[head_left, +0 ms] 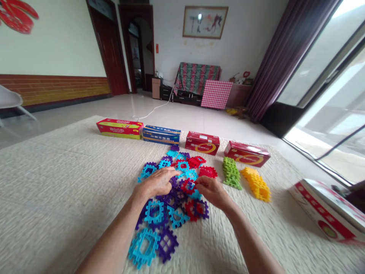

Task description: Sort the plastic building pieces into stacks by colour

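A loose pile of flat, notched plastic building tiles in light blue, purple and red lies in front of me. My left hand [158, 182] is over the pile's left side, index finger stretched toward a light blue tile [183, 166] and thumb apart from it. Beneath that thumb are purple tiles [168, 198], partly hidden. My right hand [210, 189] pinches the edge of a red tile [188, 186] at the pile's right side. Nearer to me lie a light blue tile [154, 211], a light blue triangular one [176, 217] and a purple window tile [167, 244].
Green tiles [231, 173] and yellow tiles [256, 184] form two rows on the right. Behind the pile stand a red-and-green box [119, 128], a blue box [161, 135] and two dark red boxes [202, 143]. A white-and-red carton [322, 213] sits far right on the beige mat [71, 182].
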`<action>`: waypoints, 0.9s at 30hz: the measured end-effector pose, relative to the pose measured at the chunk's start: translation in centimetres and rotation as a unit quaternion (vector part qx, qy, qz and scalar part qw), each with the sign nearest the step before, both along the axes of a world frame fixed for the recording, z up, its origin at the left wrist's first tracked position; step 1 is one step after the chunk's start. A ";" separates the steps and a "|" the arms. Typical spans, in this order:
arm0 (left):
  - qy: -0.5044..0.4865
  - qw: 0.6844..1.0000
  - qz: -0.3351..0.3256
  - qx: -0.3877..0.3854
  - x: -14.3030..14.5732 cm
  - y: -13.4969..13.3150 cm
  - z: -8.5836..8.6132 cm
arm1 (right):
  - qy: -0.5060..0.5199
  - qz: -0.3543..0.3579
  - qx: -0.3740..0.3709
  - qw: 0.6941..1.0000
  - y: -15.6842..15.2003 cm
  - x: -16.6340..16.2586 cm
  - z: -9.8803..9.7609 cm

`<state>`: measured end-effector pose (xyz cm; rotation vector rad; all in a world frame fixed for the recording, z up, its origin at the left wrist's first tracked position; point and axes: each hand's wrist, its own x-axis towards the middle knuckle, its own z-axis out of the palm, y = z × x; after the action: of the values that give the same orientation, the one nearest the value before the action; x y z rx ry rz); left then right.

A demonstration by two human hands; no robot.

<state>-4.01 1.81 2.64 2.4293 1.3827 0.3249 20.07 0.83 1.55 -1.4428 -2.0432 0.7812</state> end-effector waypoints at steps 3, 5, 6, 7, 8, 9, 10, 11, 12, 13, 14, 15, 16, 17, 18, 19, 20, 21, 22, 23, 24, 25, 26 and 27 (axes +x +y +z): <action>-0.020 0.999 -0.024 0.041 0.8 -0.1 0.3 | 0.084 -0.102 0.032 0.991 1.2 1.7 -0.1; -0.025 0.996 -0.059 0.063 1.8 -0.4 0.5 | 0.090 -0.184 0.062 0.977 1.8 2.7 -0.3; -0.024 0.994 -0.075 0.069 2.3 -0.6 0.6 | 0.083 -0.217 0.074 0.970 2.0 3.1 -0.3; -0.020 0.993 -0.088 0.072 2.8 -0.9 0.6 | 0.072 -0.244 0.083 0.964 2.1 3.5 -0.4; -0.014 0.992 -0.097 0.073 3.4 -1.1 0.6 | 0.059 -0.263 0.090 0.959 2.2 3.7 -0.5; -0.009 0.992 -0.104 0.073 3.8 -1.2 0.4 | 0.043 -0.278 0.096 0.955 2.3 3.9 -0.5; -0.004 0.991 -0.111 0.073 4.2 -1.4 0.2 | 0.025 -0.290 0.105 0.951 2.3 4.0 -0.6; 0.000 0.990 -0.117 0.073 4.6 -1.4 -0.1 | 0.005 -0.298 0.118 0.947 2.4 4.1 -0.7; 0.003 0.990 -0.125 0.070 4.8 -1.4 -0.5 | -0.015 -0.303 0.136 0.943 2.4 4.1 -0.7; 0.006 0.989 -0.131 0.067 5.0 -1.4 -0.9 | -0.034 -0.304 0.157 0.939 2.4 4.0 -0.8; 0.008 0.989 -0.135 0.066 5.1 -1.3 -1.3 | -0.050 -0.299 0.177 0.936 2.3 3.8 -0.7; 0.010 0.988 -0.136 0.065 5.2 -1.2 -1.6 | -0.061 -0.286 0.195 0.936 2.2 3.6 -0.6; 0.011 0.989 -0.135 0.065 5.2 -1.1 -1.8 | -0.068 -0.265 0.205 0.940 2.1 3.4 -0.4; 0.012 0.989 -0.132 0.067 5.2 -1.1 -2.0 | -0.074 -0.240 0.208 0.945 1.9 3.1 -0.1; 0.014 0.989 -0.129 0.068 5.3 -1.1 -2.1 | -0.081 -0.211 0.203 0.953 1.5 2.9 0.2; 0.017 0.990 -0.126 0.068 5.3 -1.1 -2.1 | -0.091 -0.178 0.188 0.962 1.1 2.7 0.5; 0.021 0.990 -0.124 0.067 5.3 -1.1 -2.2 | -0.107 -0.145 0.162 0.970 0.6 2.5 0.8; 0.025 0.990 -0.121 0.067 5.4 -1.2 -2.2 | -0.128 -0.113 0.129 0.977 0.1 2.3 1.1; 0.028 0.990 -0.118 0.067 5.4 -1.3 -2.3 | -0.150 -0.082 0.093 0.981 -0.5 2.1 1.3; 0.031 0.991 -0.115 0.066 5.5 -1.3 -2.4 | -0.170 -0.054 0.058 0.982 -1.1 2.0 1.4; 0.032 0.991 -0.112 0.065 5.5 -1.4 -2.5 | -0.185 -0.031 0.029 0.982 -1.7 1.9 1.5; 0.032 0.991 -0.110 0.063 5.6 -1.4 -2.7 | -0.195 -0.012 0.008 0.981 -2.2 1.7 1.5; 0.031 0.992 -0.109 0.061 5.6 -1.4 -2.8 | -0.199 0.004 -0.004 0.980 -2.7 1.6 1.4; 0.030 0.992 -0.108 0.058 5.7 -1.4 -2.9 | -0.203 0.017 -0.007 0.979 -3.0 1.4 1.3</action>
<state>1.65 0.39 -0.30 2.6753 1.1387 0.2872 21.49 -2.20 2.86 -1.6885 -2.3690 0.5477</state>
